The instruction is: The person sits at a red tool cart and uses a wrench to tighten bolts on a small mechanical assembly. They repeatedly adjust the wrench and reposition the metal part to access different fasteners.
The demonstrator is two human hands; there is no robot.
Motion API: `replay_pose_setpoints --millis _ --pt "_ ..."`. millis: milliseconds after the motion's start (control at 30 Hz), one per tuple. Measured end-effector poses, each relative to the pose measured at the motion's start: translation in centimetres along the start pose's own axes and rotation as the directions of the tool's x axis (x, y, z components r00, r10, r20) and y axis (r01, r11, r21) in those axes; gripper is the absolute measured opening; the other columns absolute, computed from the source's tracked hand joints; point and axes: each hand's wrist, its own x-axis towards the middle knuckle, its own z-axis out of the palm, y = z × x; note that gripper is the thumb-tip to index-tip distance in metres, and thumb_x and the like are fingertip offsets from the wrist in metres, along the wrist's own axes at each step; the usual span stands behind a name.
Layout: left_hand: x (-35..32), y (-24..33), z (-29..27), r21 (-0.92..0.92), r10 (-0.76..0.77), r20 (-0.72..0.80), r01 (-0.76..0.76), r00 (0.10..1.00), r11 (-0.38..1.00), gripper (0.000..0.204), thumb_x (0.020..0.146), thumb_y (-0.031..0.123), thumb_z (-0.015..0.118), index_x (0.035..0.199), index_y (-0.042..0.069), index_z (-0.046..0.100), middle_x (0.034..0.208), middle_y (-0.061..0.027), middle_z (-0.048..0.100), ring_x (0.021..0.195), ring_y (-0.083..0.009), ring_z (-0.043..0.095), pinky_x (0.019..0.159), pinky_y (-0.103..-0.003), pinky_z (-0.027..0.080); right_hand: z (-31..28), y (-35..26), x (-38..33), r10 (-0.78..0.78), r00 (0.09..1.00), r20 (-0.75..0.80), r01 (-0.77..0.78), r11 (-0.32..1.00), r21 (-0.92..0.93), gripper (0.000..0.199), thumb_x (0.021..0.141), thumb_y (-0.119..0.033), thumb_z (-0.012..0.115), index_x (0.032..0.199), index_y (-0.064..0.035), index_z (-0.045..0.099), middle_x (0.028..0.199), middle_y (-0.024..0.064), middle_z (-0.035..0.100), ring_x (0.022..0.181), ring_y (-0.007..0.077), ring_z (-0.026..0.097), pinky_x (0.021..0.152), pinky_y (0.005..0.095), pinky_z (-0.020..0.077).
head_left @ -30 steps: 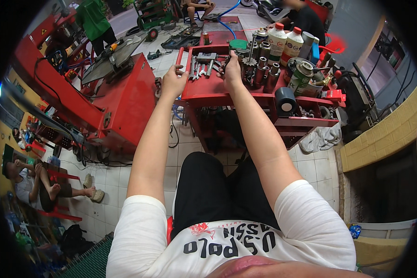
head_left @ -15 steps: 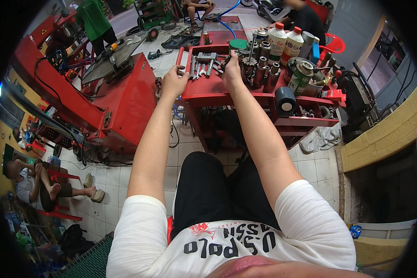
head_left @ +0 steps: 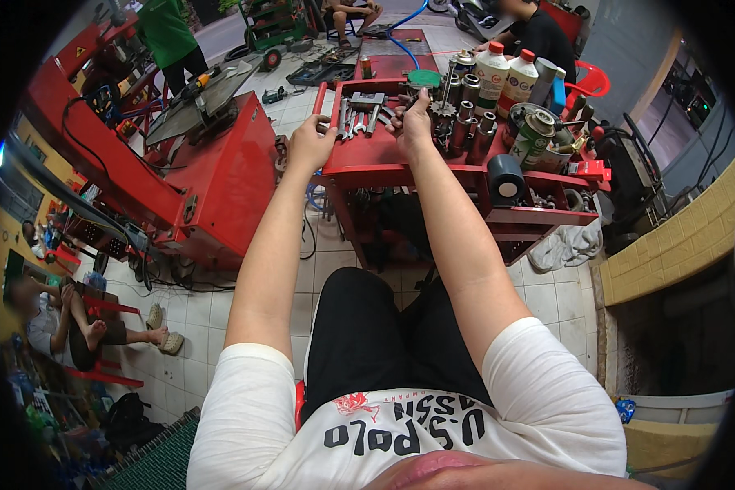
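Observation:
My left hand [head_left: 311, 144] is at the left side of a red tool cart [head_left: 367, 155], its fingers curled round the cart's side handle [head_left: 319, 99]. On the cart top, my right hand [head_left: 415, 129] has its thumb up and its darkened fingers apart, beside small dark metal parts. Whether the fingertips touch these parts is hard to see. Between my hands lie several open-end wrenches [head_left: 356, 124] and a grey metal block [head_left: 367, 100]. Just right of my right hand stand a toothed metal gear [head_left: 443, 109] and several upright metal cylinders [head_left: 462, 126].
Red-capped bottles [head_left: 491, 75], a green spray can [head_left: 534, 139] and a black cylinder [head_left: 505, 180] crowd the cart's right side. A big red machine [head_left: 220, 184] stands left. A person in black [head_left: 539, 45] is behind the cart; another sits on a red chair [head_left: 110, 376] at left.
My right hand has shifted slightly right, and its fingers show more spread. My left hand has barely moved at the cart's handle.

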Motion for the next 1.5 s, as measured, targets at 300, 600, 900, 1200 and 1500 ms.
replay_pose_setpoints --millis 300,600,900,1200,1500 --pt "-0.2 0.6 -0.2 0.009 -0.015 0.010 0.015 1.000 1.000 0.035 0.091 0.029 0.070 0.118 0.007 0.070 0.101 -0.0126 0.077 0.094 -0.0294 0.074 0.086 -0.041 0.056 -0.2 0.2 -0.1 0.039 0.996 0.077 -0.037 0.999 -0.035 0.071 0.099 -0.076 0.040 0.116 -0.0091 0.056 0.068 -0.0017 0.039 0.054 0.0120 0.035 0.053 0.0323 0.0370" --pt "-0.2 0.4 -0.2 0.030 -0.001 0.016 0.001 1.000 1.000 0.035 0.091 0.029 0.069 0.117 0.007 0.071 0.100 -0.0132 0.077 0.095 -0.0301 0.074 0.087 -0.041 0.056 -0.2 0.2 -0.1 0.071 0.992 0.109 -0.072 0.997 0.003 0.072 0.098 -0.077 0.041 0.120 -0.0092 0.053 0.068 -0.0016 0.038 0.055 0.0124 0.035 0.054 0.0331 0.0365" --pt "-0.4 1.0 -0.3 0.050 -0.010 0.022 0.008 1.000 0.999 0.033 0.091 0.028 0.069 0.117 0.007 0.071 0.100 -0.0126 0.077 0.095 -0.0300 0.074 0.087 -0.042 0.057 0.0 0.0 -0.3 0.068 0.998 0.008 -0.068 0.998 0.000 0.071 0.097 -0.079 0.039 0.105 -0.0107 0.056 0.066 -0.0019 0.041 0.052 0.0130 0.035 0.052 0.0331 0.0348" --pt "-0.5 0.7 -0.6 0.050 0.016 0.015 -0.016 1.000 0.999 0.028 0.091 0.029 0.069 0.109 0.008 0.074 0.098 -0.0130 0.077 0.094 -0.0302 0.074 0.085 -0.041 0.057 0.7 -0.8 -2.1 0.264 0.931 0.251 -0.228 0.960 -0.161 0.067 0.098 -0.073 0.042 0.099 -0.0087 0.059 0.059 -0.0041 0.039 0.047 0.0110 0.031 0.048 0.0297 0.0272" --pt "-0.4 0.5 -0.2 0.053 0.036 0.016 -0.037 0.999 0.998 0.025 0.090 0.029 0.069 0.103 0.009 0.076 0.097 -0.0131 0.077 0.094 -0.0317 0.074 0.085 -0.041 0.057 0.3 -0.4 -1.4 -0.055 0.998 0.018 0.057 0.991 -0.124 0.061 0.099 -0.064 0.050 0.118 -0.0070 0.057 0.066 -0.0029 0.042 0.050 0.0102 0.036 0.049 0.0304 0.0328"
